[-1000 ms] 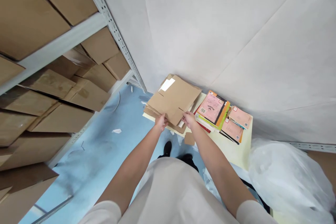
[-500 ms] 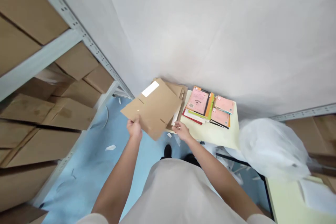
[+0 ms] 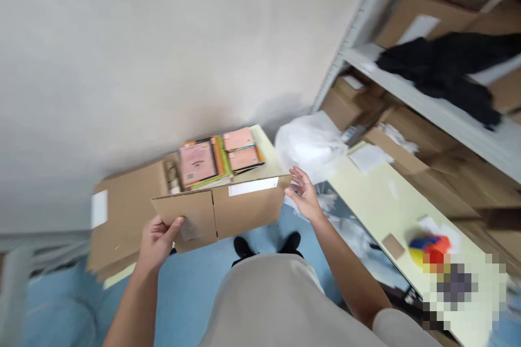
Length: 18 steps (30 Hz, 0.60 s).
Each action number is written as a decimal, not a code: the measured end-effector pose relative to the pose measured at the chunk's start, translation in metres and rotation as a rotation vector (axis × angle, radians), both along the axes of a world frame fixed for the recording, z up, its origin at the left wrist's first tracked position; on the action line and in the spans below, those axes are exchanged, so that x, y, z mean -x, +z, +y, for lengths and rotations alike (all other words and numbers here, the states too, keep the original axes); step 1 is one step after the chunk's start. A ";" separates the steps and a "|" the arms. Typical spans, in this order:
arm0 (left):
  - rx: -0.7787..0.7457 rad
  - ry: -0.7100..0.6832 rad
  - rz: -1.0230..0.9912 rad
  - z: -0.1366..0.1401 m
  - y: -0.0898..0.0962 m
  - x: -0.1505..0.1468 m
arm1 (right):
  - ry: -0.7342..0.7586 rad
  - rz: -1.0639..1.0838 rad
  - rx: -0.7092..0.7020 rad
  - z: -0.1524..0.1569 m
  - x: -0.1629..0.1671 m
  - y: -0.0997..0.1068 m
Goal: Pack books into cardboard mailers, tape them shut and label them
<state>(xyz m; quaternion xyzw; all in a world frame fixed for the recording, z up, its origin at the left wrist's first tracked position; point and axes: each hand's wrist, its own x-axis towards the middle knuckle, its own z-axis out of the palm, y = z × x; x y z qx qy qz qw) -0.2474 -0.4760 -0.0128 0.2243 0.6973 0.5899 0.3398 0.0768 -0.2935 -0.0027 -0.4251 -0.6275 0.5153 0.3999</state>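
Note:
A flattened cardboard box [image 3: 244, 211] with a white label along its top edge is held up in front of me, tilted. My left hand [image 3: 157, 241] is closed on its left end, thumb on the near face and fingers behind. At the right end is my right hand [image 3: 303, 192], its fingers spread apart and the thumb close to or touching the cardboard edge. Behind the box, a stack of pink-covered notebooks [image 3: 198, 162] lies beside smaller pink booklets [image 3: 243, 158]. More flattened cardboard boxes [image 3: 128, 211] lie stacked to the left, one with a white label.
A pale table [image 3: 264, 146] stands against the white wall. A bag of clear plastic [image 3: 309, 143] is beyond my right hand. To the right, another pale table [image 3: 366, 195] bears paper and colourful items. Shelving [image 3: 423, 95] with cartons and a black cloth stands behind it.
My view has swung right. The flattened box has moved rightward off the stack and tipped up. My right hand has shifted from beside the stack to the box's right end.

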 end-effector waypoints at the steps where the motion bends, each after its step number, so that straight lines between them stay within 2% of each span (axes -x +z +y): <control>1: 0.004 -0.092 0.014 0.027 0.002 -0.024 | -0.047 0.018 0.006 0.003 -0.028 0.002; 5: -0.048 -0.404 0.101 0.124 0.009 -0.130 | -0.238 -0.037 0.053 0.009 -0.157 0.001; 8: -0.084 -0.607 0.180 0.181 0.010 -0.210 | -0.373 -0.063 0.060 -0.001 -0.251 0.001; 10: -0.117 -0.711 0.228 0.212 0.012 -0.261 | -0.477 -0.065 0.046 -0.012 -0.301 0.004; 14: -0.175 -0.833 0.216 0.259 0.019 -0.354 | -0.680 -0.072 0.026 -0.033 -0.364 0.009; 18: -0.184 -0.825 0.140 0.295 0.027 -0.428 | -0.853 -0.093 -0.005 -0.045 -0.392 0.008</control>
